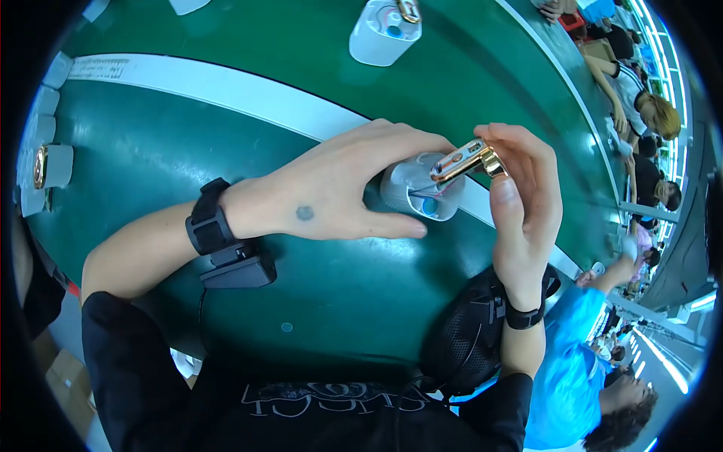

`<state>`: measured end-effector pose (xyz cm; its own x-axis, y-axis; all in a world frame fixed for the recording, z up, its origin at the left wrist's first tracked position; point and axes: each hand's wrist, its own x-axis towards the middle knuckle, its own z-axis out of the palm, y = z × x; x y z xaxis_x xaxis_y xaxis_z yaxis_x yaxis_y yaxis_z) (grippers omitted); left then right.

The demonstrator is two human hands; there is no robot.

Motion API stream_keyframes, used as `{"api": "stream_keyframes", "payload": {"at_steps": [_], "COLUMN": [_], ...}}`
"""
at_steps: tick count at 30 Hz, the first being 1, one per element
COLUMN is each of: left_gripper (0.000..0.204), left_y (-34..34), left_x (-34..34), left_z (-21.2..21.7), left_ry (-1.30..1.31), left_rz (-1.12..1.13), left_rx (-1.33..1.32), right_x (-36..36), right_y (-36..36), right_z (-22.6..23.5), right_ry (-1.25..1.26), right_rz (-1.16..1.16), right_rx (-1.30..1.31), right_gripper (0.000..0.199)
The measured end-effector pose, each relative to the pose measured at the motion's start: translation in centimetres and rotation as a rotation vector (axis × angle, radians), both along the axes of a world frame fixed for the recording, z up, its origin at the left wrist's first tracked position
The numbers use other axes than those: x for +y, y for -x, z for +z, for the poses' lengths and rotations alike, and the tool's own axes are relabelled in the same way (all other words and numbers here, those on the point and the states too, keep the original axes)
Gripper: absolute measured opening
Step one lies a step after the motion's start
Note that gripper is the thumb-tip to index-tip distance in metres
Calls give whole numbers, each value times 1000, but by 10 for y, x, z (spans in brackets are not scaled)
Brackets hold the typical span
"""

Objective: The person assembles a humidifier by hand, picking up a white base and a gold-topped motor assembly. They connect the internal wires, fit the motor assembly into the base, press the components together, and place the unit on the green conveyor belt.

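My left hand (335,184) curves round a white open-topped plastic housing (401,184), thumb on the near side and fingers along the far side. Inside the housing a round blue part and thin wires show. Above its right rim, my right hand (533,200) pinches a small gold-trimmed cover (465,160) between thumb and fingers. The cover is tilted, and small openings show on its face. Thin wires appear to run from under it into the housing; where they attach is hidden.
Another white housing with a gold-trimmed cover (376,38) stands beyond the pale strip (203,87) across the green table. More white housings (56,166) line the left edge. A black mesh bag (463,331) lies near my right forearm. A person in blue (565,369) sits at right.
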<state>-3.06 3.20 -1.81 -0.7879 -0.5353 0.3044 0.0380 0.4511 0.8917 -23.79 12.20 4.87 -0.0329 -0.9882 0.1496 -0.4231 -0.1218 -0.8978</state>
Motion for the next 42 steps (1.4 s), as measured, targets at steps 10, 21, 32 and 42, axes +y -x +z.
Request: {"api": "stream_keyframes", "payload": {"at_steps": [10, 21, 32, 42], "left_gripper": [33, 24, 34, 40], "left_y": [-6, -3, -10, -9], "left_x": [4, 7, 8, 8], "left_z": [-14, -17, -13, -25], "left_ry": [-232, -225, -123, -19], "left_rz": [9, 4, -25, 2], "left_rx": [73, 142, 86, 56], "right_x": [-3, -2, 7, -17], "right_y": [-24, 15, 20, 15], "right_z": [7, 21, 34, 6], "right_ry": [-39, -497, -34, -656], "right_rz": [-103, 212, 237, 138], "right_rx": [402, -216, 620, -820], "right_gripper": [38, 42, 19, 53]}}
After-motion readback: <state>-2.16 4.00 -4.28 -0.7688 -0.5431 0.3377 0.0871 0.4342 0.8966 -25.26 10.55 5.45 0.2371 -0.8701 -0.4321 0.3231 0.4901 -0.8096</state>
